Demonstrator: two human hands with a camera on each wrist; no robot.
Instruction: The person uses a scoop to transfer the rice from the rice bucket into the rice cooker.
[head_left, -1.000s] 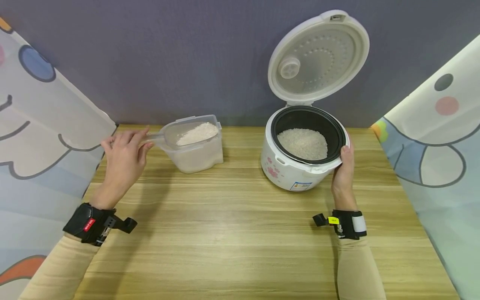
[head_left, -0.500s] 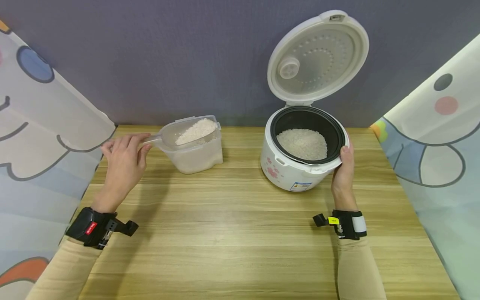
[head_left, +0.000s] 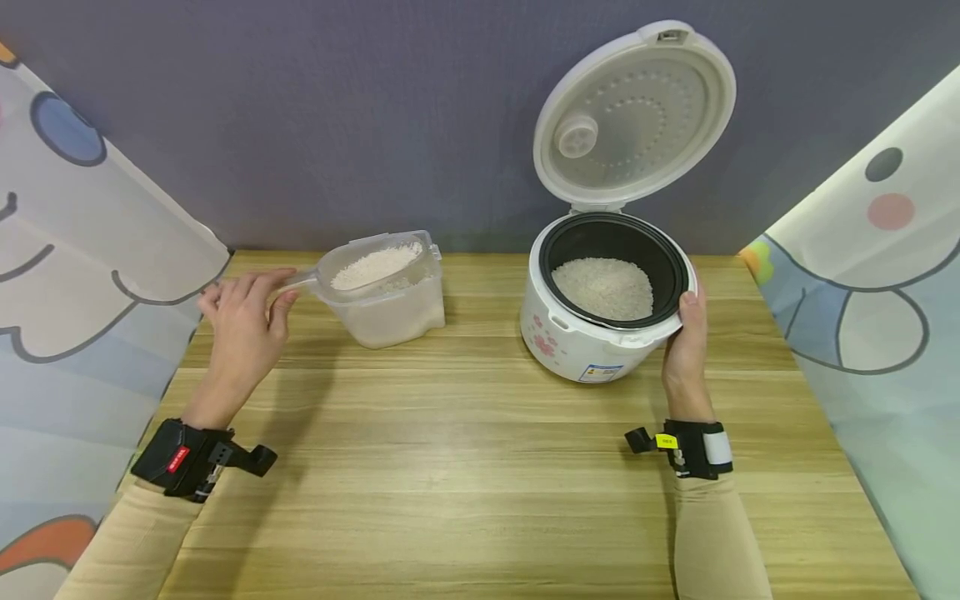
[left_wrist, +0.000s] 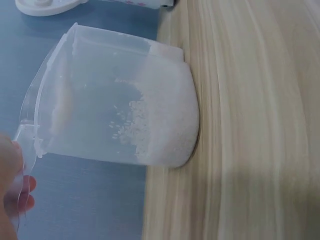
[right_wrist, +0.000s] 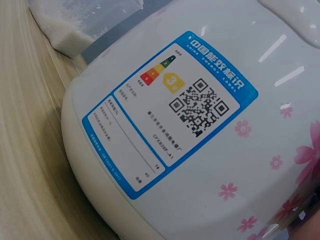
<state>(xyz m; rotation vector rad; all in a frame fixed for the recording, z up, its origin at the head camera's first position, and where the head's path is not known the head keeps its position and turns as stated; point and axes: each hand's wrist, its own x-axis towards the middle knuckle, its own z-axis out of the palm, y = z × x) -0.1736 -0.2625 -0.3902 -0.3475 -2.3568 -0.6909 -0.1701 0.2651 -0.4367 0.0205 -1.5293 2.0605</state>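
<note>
My left hand [head_left: 243, 321] pinches the handle of a clear plastic scoop [head_left: 302, 278] between thumb and fingers. The scoop's bowl, loaded with white rice [head_left: 375, 267], lies in the mouth of a translucent rice bin [head_left: 393, 321]. Through the bin's wall, more rice [left_wrist: 170, 110] shows along the bottom in the left wrist view. My right hand [head_left: 688, 350] grips the right rim of a white rice cooker [head_left: 573, 354], thumb on top. Rice [head_left: 603, 288] covers the bottom of the cooker's black inner pot [head_left: 600, 229]. An energy label [right_wrist: 170, 115] fills much of the right wrist view.
The cooker's lid [head_left: 637, 117] stands raised against the grey back panel [head_left: 375, 117]. Bin and cooker stand apart along the far edge of the wooden table [head_left: 465, 450]. Cartoon-printed sheets [head_left: 75, 333] flank both sides.
The rice in the scoop has gone from a heap at the right to a flatter layer farther left. My left hand has shifted slightly left and down. The right hand holds still.
</note>
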